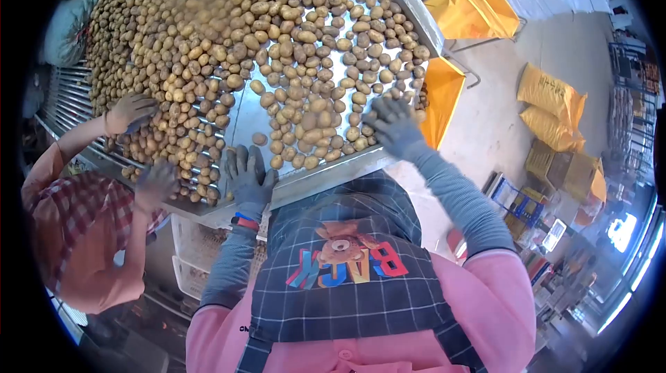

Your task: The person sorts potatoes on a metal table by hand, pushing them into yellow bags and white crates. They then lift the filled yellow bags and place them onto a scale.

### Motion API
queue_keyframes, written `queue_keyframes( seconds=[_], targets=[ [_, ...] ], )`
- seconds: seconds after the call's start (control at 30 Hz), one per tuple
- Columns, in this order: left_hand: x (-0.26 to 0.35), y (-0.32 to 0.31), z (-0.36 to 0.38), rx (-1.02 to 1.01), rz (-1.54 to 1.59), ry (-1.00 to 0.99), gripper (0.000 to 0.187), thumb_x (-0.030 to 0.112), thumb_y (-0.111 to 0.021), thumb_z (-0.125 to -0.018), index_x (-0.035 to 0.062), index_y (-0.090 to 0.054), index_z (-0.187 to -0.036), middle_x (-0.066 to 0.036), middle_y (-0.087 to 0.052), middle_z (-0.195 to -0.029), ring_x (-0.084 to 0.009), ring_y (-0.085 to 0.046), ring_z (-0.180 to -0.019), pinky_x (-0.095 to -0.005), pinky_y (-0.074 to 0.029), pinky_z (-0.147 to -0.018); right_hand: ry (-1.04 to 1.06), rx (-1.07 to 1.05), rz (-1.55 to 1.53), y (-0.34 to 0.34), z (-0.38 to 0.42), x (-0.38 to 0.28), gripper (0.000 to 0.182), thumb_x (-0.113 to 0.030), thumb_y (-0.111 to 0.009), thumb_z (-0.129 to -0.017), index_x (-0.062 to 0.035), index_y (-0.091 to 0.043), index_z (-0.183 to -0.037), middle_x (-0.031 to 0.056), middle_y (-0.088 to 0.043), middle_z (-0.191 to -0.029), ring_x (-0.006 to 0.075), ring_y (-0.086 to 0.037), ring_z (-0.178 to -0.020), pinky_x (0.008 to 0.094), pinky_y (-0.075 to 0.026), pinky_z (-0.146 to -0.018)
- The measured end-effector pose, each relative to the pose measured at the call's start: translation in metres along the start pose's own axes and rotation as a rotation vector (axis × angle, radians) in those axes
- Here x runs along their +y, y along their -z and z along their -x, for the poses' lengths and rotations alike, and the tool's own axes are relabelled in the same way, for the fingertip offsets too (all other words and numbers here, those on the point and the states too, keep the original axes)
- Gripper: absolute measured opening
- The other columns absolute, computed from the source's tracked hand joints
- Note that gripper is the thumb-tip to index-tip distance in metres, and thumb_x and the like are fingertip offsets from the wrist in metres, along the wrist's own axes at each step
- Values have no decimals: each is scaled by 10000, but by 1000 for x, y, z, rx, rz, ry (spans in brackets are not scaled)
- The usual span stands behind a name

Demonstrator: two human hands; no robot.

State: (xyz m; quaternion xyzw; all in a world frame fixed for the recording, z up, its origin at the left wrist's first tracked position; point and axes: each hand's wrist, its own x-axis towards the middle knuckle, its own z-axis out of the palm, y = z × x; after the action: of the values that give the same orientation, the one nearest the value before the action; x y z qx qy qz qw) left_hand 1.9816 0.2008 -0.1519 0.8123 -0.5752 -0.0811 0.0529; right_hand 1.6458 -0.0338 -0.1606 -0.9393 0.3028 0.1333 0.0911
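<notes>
Potatoes lie loose across a metal sorting table, thickest on its far left. My left hand, in a grey glove, is at the near edge of the table with its fingers apart and nothing in them. A few potatoes lie just beside it. My right hand, also gloved, is at the near right corner, fingers stretched out against the potatoes there. Beside that hand, an open orange bag hangs at the table's right end, with some potatoes showing at its mouth.
A co-worker in a checked apron stands at my left, both gloved hands over the potatoes by a roller rack. Another orange bag hangs on a metal frame farther back. Filled orange sacks and crates stand on the right. White crates sit below the table.
</notes>
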Motion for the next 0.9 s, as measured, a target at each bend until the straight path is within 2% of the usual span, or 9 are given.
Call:
queue_keyframes(
  seconds=[0.13, 0.2, 0.33, 0.6, 0.67, 0.77, 0.8, 0.83, 0.9],
  targets=[
    [44, -2, -2, -311, 445, 251, 778, 417, -699, -831, 83, -403, -1468, -245, -568, -1323, -441, -568, -1182, -505, -456, -981, -229, 241, -82, 13, -32, 57, 249, -287, -589, -907, -219, -707, -1115, 53, -583, -1359, 300, -508, -1272, 493, -348, -1108],
    [85, 11, -25, -452, 318, 495, 894, 458, -694, -847, 81, -263, -1534, -263, -651, -1179, -421, -660, -1011, -476, -521, -834, -232, 528, -550, 28, -88, 40, 273, -281, -670, -836, -144, -705, -1069, 92, -680, -1122, 332, -550, -1190, 457, -410, -1029],
    [134, -9, -50, -482, 422, 500, 972, 487, -689, -846, 88, -161, -1558, -279, -665, -1126, -447, -649, -1027, -475, -514, -863, 137, 221, -284, 56, -138, -40, 528, -465, -622, -847, -249, -572, -1326, 117, -559, -1349, 372, -402, -1356, 544, -335, -1102],
    [193, 2, -77, -436, 529, 257, 1210, 419, -823, -750, 149, 3, -1592, -228, -622, -1279, -395, -646, -1093, -421, -513, -931, 349, -4, -205, 47, -20, 92, 467, -416, -537, -954, -323, -494, -1410, 55, -427, -1520, 325, -355, -1429, 570, -196, -1185],
    [209, -14, -94, -446, 683, 212, 1195, 411, -833, -746, 179, -23, -1593, -216, -616, -1294, -397, -647, -1089, -427, -521, -915, 223, -188, -176, 79, -27, 129, 406, -375, -552, -948, -312, -569, -1349, 62, -479, -1461, 269, -541, -1277, 535, -434, -1044],
    [248, -41, -132, -629, 524, 178, 1183, 414, -825, -751, 171, -24, -1587, -220, -632, -1255, -406, -644, -1088, -425, -523, -908, -24, 157, -691, 78, -80, 180, 356, -414, -559, -941, -221, -653, -1225, 109, -625, -1231, 314, -640, -1071, 404, -528, -906],
    [261, -45, -144, -595, 588, 101, 1076, 370, -807, -777, 152, -122, -1577, -217, -641, -1235, -389, -652, -1076, -419, -526, -900, -188, 31, -762, 106, -114, 184, 356, -427, -541, -956, -194, -668, -1193, 122, -654, -1134, 337, -646, -1021, 422, -517, -901],
    [264, -47, -154, -561, 648, 27, 972, 326, -790, -802, 134, -220, -1566, -214, -649, -1216, -372, -660, -1063, -412, -529, -892, -54, 370, -751, 101, -143, 189, 399, -463, -509, -969, -180, -669, -1199, 111, -646, -1167, 326, -640, -1044, 410, -503, -904],
    [247, -43, -171, -511, 778, -186, 805, 262, -767, -824, 105, -354, -1497, -206, -654, -1206, -330, -668, -1044, -388, -532, -880, -296, 371, -465, 116, -201, 175, 507, -560, -476, -961, -193, -630, -1276, 101, -628, -1245, 317, -622, -1101, 491, -457, -957]
  ],
)
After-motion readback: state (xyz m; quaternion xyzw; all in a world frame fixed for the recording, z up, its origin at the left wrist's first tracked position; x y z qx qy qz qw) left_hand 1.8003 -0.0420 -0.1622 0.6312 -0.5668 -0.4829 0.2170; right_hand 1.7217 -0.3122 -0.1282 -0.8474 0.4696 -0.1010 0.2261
